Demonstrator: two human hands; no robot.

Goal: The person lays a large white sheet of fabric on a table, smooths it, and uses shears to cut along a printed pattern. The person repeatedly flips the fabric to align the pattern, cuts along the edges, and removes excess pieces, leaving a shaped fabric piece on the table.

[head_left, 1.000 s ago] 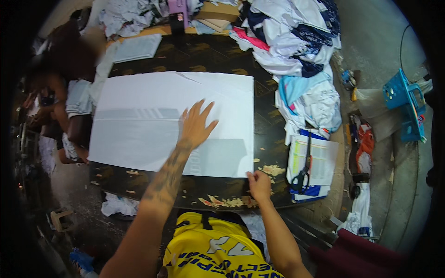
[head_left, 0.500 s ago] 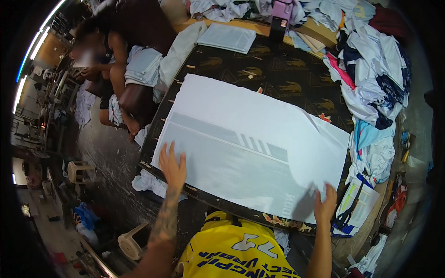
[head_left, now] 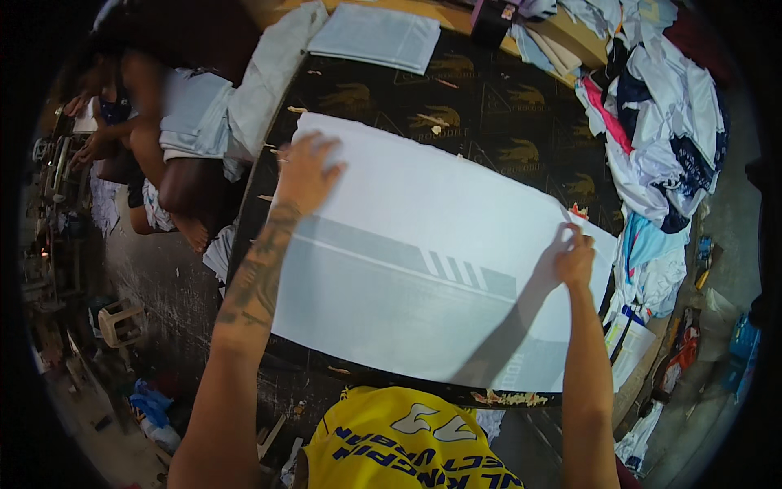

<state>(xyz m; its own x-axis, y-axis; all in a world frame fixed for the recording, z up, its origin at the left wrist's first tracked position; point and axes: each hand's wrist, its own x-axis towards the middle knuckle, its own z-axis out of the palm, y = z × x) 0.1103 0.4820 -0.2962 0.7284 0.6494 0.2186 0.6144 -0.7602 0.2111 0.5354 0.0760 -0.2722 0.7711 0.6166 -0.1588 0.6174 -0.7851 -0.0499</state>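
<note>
Grip is released on the left hand (head_left: pixel 308 169), its fingers apart over the far left corner of a white sheet with grey print (head_left: pixel 375 285); the right hand (head_left: pixel 576 261) has thumb and fingers drawn together by a crease in the sheet's right part, and whether they pinch it cannot be told. That one sheet lies spread on the dark surface (head_left: pixel 391 106), its near edge by the yellow shirt (head_left: pixel 407 432). The left forearm (head_left: pixel 252 285) and right forearm (head_left: pixel 590 359) lie across it, hiding parts of its side edges, with a long shadow over the print. One folded pale stack (head_left: pixel 373 37) lies near the surface's far edge, left of some brown cardboard (head_left: pixel 574 34). Along the right runs one big heap of white, navy and pink cloth (head_left: pixel 672 122), with papers (head_left: pixel 631 354) nearer. Of containers, one blue plastic basket (head_left: pixel 743 346) shows at far right, contents unclear. Leftward, one other person (head_left: pixel 142 122) sits beside one folded cloth pile (head_left: pixel 195 114); one cream plastic stool (head_left: pixel 120 322) stands on the floor (head_left: pixel 187 301).
</note>
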